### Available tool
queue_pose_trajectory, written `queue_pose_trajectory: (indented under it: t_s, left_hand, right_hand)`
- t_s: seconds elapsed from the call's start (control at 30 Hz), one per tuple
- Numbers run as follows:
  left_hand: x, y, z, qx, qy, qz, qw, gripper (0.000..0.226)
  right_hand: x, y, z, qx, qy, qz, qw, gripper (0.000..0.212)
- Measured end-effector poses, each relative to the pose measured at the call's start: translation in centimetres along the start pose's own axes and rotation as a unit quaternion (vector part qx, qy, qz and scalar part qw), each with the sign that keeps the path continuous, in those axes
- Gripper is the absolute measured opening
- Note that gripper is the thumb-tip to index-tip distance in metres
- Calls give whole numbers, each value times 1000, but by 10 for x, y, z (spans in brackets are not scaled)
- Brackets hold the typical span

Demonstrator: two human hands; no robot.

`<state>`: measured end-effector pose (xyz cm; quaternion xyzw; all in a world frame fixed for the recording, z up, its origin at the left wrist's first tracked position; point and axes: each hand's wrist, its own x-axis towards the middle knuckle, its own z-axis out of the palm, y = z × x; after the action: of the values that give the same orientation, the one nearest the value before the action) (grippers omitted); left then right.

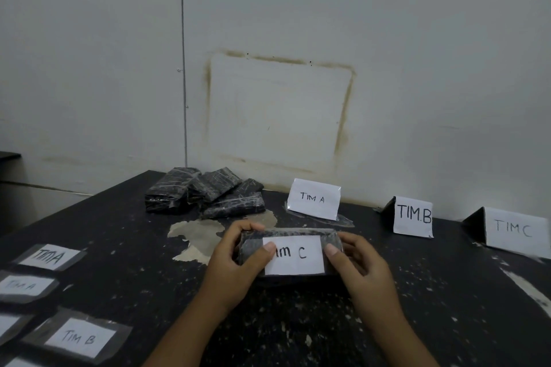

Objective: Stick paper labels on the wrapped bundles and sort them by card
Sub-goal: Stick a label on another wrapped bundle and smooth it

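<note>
A dark wrapped bundle (253, 247) is held just above the black table (417, 292) at centre. A white paper label (298, 259) reading "TIM C" lies on its top face. My left hand (235, 262) grips the bundle's left end, thumb pressed on the label's left edge. My right hand (360, 265) grips the right end, thumb on the label's right edge. Several unlabelled wrapped bundles (205, 194) are piled at the back. Three folded cards stand along the back right: "TIM A" (313, 198), "TIM B" (413, 216) and "TIM C" (515, 231).
Loose taped labels lie at the left front: two "TIM A" labels (49, 256) (25, 286) and a "TIM B" label (79, 337), with more cut off by the frame edge. A worn pale patch (196, 232) marks the table. The white wall rises right behind.
</note>
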<state>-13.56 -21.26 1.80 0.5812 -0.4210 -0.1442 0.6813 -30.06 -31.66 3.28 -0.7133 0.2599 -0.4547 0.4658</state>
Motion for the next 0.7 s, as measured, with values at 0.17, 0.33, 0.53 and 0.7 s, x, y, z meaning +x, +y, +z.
queue_pose_trajectory:
  t_s: [0.17, 0.33, 0.53, 0.7]
  left_hand:
    - [1, 0, 0, -5, -7, 14, 1000, 32]
    - [-1, -3, 5, -6, 5, 41, 999, 32]
    - [-1, -1, 8, 10, 17, 72, 997, 33]
    - [-1, -3, 8, 15, 25, 85, 996, 30]
  right_hand:
    - [-1, 1, 2, 15, -3, -22, 1000, 8]
    - [-1, 4, 3, 13, 18, -37, 999, 18]
    - [-3, 6, 10, -24, 34, -6, 999, 20]
    - [-2, 4, 10, 33, 43, -7, 998, 34]
